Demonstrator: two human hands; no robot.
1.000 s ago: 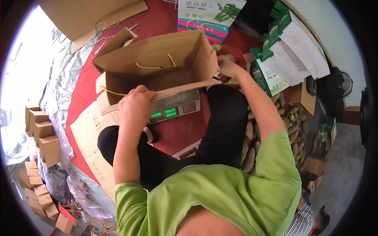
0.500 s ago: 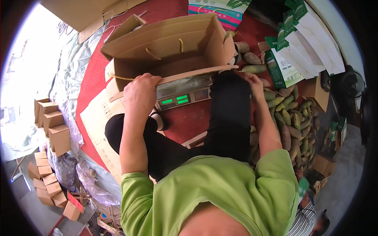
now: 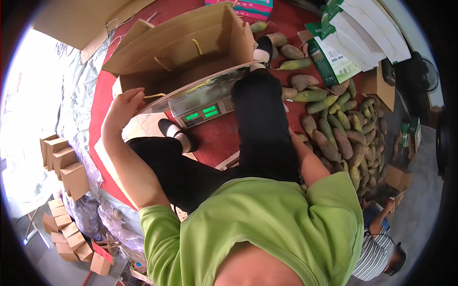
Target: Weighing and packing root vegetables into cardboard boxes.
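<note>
While the left hand point(image 3: 125, 106) curls at the near-left corner of the open box point(image 3: 174, 45), the right hand is hidden behind the right leg point(image 3: 260, 119).
The box sits on the lit scale point(image 3: 202, 114); I cannot tell whether the left hand pinches it, nor the right hand's state. Vegetables point(image 3: 327, 146) lie heaped right of the leg.

Red mat point(image 3: 214, 138); on it, digital scale point(image 3: 202, 114); green and reddish root vegetables point(image 3: 344, 144).

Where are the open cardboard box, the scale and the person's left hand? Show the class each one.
Cardboard box point(image 3: 180, 53), head view: inside of its far wall.
Scale point(image 3: 201, 114), head view: its front display panel.
Left hand point(image 3: 123, 104), head view: back of the hand.
</note>
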